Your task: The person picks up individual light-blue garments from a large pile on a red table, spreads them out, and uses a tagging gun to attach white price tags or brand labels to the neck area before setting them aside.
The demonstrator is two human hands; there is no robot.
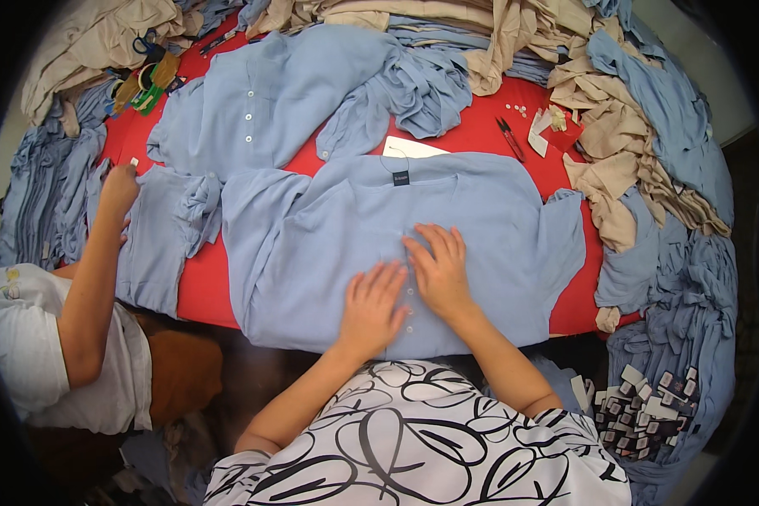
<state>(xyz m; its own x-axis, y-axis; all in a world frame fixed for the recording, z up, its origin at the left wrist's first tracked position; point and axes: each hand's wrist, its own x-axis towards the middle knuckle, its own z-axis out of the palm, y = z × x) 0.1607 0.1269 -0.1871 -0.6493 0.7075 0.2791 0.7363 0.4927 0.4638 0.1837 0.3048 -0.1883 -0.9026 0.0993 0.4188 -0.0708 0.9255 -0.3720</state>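
Observation:
A light blue blouse (497, 211) is spread out in front of me, its neckline toward the far side. A dark neck label (401, 178) shows at the collar, and a white hang tag (409, 148) on a loop lies just beyond it. Flat on the left of the button placket (410, 309) rests my left hand (375, 305), fingers stretched out. My right hand (440, 271) lies across the upper end of the placket with its fingers apart; its fingertips touch the cloth. Neither hand appears to hold anything.
Another blue blouse (270, 93) lies beyond on the red tabletop (207, 291). Thread snips (509, 139) and loose white buttons (517, 110) are at the right. Tape rolls (148, 83) stand far left. At left, a co-worker's hand (120, 187) touches blue cloth. Garment piles (624, 139) ring the table.

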